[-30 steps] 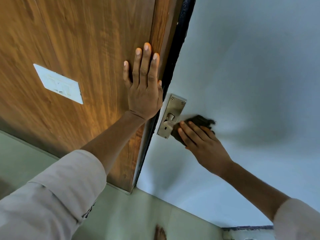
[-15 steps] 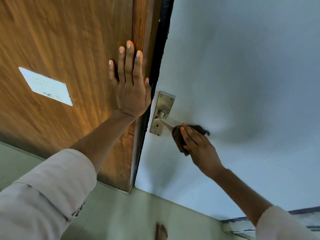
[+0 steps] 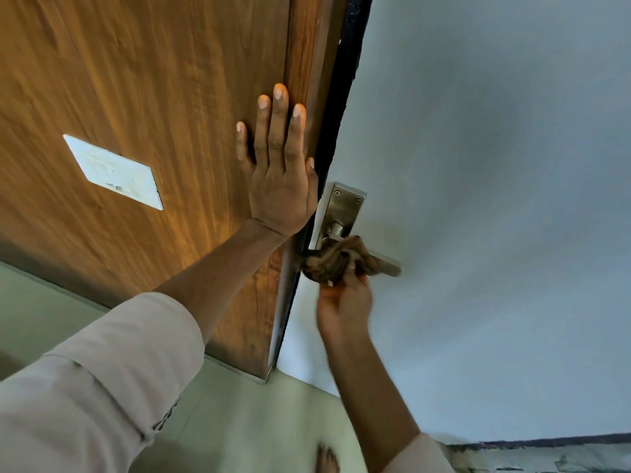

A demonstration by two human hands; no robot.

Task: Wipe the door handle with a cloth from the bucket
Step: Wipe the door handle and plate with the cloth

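Showing a brushed-metal lever handle [image 3: 386, 264] on a pale grey-white door [image 3: 478, 199], fixed just inside the door's left edge. Its tall rectangular backplate [image 3: 343, 213] has two screws at the top. The lever sticks out to the right, with only its far end bare. A dark brown, crumpled cloth [image 3: 327, 264] is bunched around the part of the lever nearest the backplate.

The right hand [image 3: 345, 302] reaches up from below, fingers curled closed around the cloth and pressing it to the lever; the hand is blurred. The left hand [image 3: 280, 179] lies fully open and flat, fingers together and pointing up, palm against a brown wood panel [image 3: 153, 80] beside the door's dark edge, holding nothing. A white switch plate [image 3: 112, 172] sits on the panel further left. Both arms wear light sleeves.
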